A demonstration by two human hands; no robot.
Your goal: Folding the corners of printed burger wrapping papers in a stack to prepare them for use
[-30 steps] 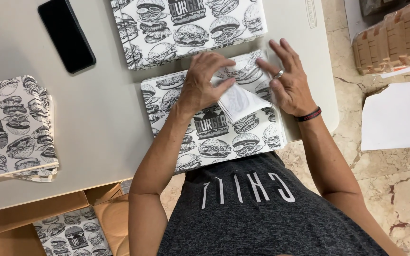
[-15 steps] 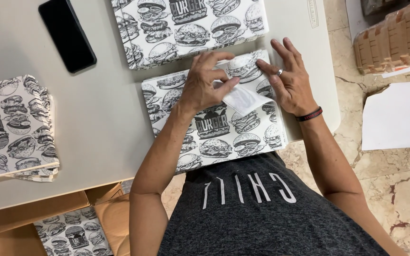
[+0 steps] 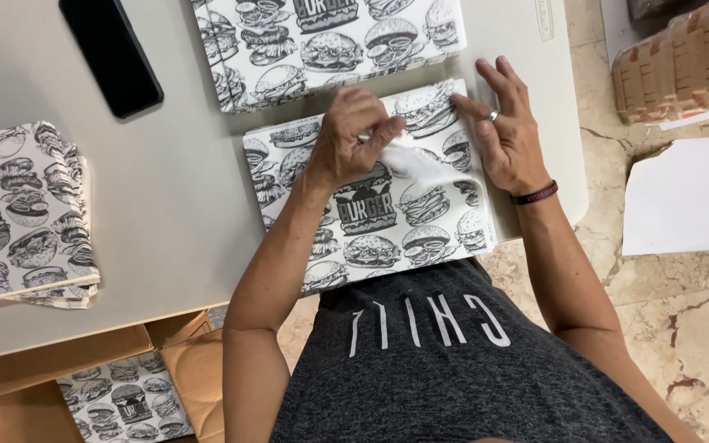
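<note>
The left hand (image 3: 354, 135) pinches a thin white sheet of tissue paper (image 3: 420, 164) between thumb and fingertips, atop a flat white paper bag printed with black burger drawings (image 3: 379, 217), while the right hand (image 3: 506, 131) rests open, fingers spread, on the bag's edge just beside the tissue. Beyond the fingertips lies a second burger-printed paper bag (image 3: 330, 45); far past the left hand's knuckles sit a black smartphone (image 3: 111, 53) and a stack of the same printed bags (image 3: 22, 213) on the grey table (image 3: 174, 180)

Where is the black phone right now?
The black phone lies at the table's upper left, left of the far burger-print sheet, away from both hands.
</note>
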